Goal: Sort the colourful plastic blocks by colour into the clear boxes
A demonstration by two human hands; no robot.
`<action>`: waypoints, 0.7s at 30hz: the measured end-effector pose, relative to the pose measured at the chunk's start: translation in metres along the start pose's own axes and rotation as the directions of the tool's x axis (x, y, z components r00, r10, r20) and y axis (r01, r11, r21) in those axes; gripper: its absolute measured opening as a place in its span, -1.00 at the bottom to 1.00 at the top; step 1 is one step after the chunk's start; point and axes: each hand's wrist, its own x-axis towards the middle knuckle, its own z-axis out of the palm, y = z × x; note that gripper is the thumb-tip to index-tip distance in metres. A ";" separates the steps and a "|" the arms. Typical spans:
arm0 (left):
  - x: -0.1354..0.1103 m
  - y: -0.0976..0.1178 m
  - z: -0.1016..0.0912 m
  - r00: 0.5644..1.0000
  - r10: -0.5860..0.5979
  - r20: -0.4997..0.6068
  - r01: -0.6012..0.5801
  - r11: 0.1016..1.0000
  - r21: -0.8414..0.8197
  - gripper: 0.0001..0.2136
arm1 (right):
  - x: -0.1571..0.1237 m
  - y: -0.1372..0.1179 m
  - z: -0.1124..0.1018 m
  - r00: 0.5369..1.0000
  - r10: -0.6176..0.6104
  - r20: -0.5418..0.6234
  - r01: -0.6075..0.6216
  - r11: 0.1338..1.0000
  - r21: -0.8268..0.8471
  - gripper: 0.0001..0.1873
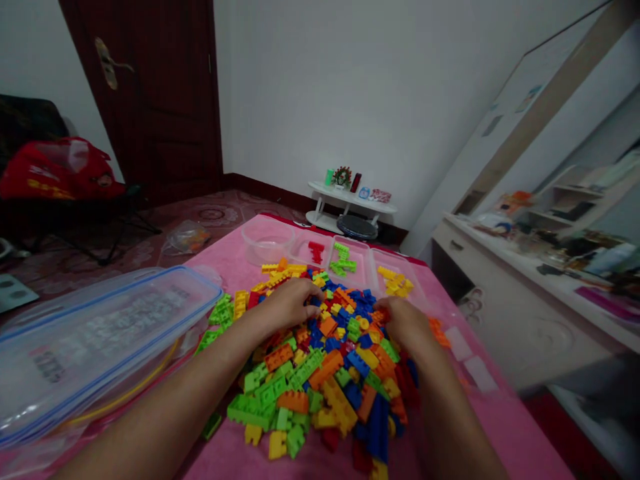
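Fingers of the left hand (294,301) bend down at the upper left of the brick pile (320,367); a gap shows between thumb and forefinger, but whether the tips pinch a brick cannot be told. Right hand (400,319) reaches the pile's right side, fingertips turned inward among blue and orange pieces; its grip is hidden, so spread or pinching cannot be told.

Pile: mixed green, orange, yellow, blue and red toy bricks, heaped loosely on a pink tablecloth (493,427), between and in front of both forearms. Green pieces gather mostly at the near left.

Left of pile: large clear lid (130,327) with blue edging. Right of the right forearm: a few orange bricks (439,331) and two pale squares (480,373).

Beyond pile, left to right: round clear tub (267,248); three clear boxes (363,263) holding red bricks (316,252), green bricks (343,259) and yellow bricks (395,281) respectively.

Past the table: cluttered dresser (500,300) at right, clear bag (187,237) on the floor, red bag (65,170) at left, low white shelf (350,198) by the wall, dark red door (165,100).
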 end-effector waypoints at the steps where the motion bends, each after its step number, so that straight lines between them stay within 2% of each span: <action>1: 0.000 0.001 0.001 1.000 0.009 0.013 -0.009 1.000 0.006 -0.71 | -0.001 0.000 0.002 1.000 -0.016 -0.012 0.016 1.000 0.007 -0.52; 3: 0.000 0.001 0.002 0.999 0.013 0.036 -0.014 1.000 0.011 -0.71 | -0.001 -0.001 0.001 0.999 -0.006 -0.033 0.006 1.000 0.000 -0.61; 6: 0.001 0.004 0.001 1.000 0.007 0.031 -0.008 0.999 0.032 -0.73 | -0.002 -0.003 -0.009 0.994 0.076 -0.073 -0.078 0.997 -0.023 -0.78; 9: 0.001 0.013 -0.004 1.000 -0.013 0.011 0.012 0.999 0.037 -0.79 | -0.001 -0.012 -0.015 0.980 0.088 -0.179 -0.074 0.994 0.083 -0.81; 11: -0.001 0.023 -0.010 0.998 -0.034 0.048 0.034 0.999 0.012 -0.83 | 0.003 -0.022 -0.009 0.974 0.021 -0.227 0.032 0.974 0.225 -0.80; 14: -0.009 0.038 -0.016 0.985 -0.028 0.173 0.034 0.999 -0.034 -0.83 | 0.010 -0.038 0.010 0.977 -0.061 -0.204 0.134 0.921 0.366 -0.80; 17: -0.019 0.049 -0.016 0.955 0.030 0.296 -0.031 1.000 0.000 -0.76 | 0.016 -0.048 0.028 0.986 -0.068 -0.153 0.118 0.930 0.348 -0.75; 21: -0.026 0.058 -0.007 0.950 0.063 0.306 -0.114 0.982 0.150 -0.67 | 0.016 -0.051 0.034 0.986 -0.041 -0.163 0.092 0.943 0.320 -0.73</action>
